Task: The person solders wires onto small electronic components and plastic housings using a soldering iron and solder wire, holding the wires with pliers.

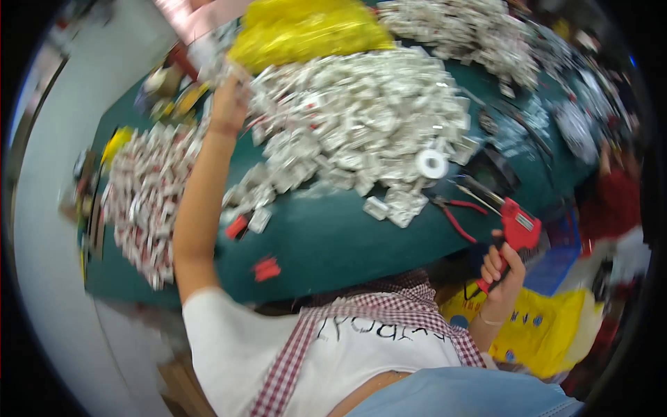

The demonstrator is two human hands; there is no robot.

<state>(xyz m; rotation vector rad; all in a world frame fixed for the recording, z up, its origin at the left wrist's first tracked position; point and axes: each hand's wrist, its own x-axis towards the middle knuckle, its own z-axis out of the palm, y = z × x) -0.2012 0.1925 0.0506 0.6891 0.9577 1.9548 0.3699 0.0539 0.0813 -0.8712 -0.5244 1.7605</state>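
Observation:
My left arm stretches to the far left of the table, and my left hand (231,101) is at the edge of a big heap of small white plastic pieces (368,104). Motion smears its fingers, so what they hold, if anything, cannot be made out. By the table's right front edge, my right hand (504,274) is closed round the grip of a red pistol-shaped soldering gun (520,226). Its long metal tip points up and left, near red-handled pliers (460,217). A small red block (237,226) and some small red pieces (266,268) lie on the green table (333,240).
Another heap of white and red pieces (146,201) lies at left, beside my left arm. A yellow plastic bag (313,35) and more white pieces (472,35) are at the back. A white ring-shaped roll (432,164) and black box (492,170) stand right; a yellow bag (549,326) sits below.

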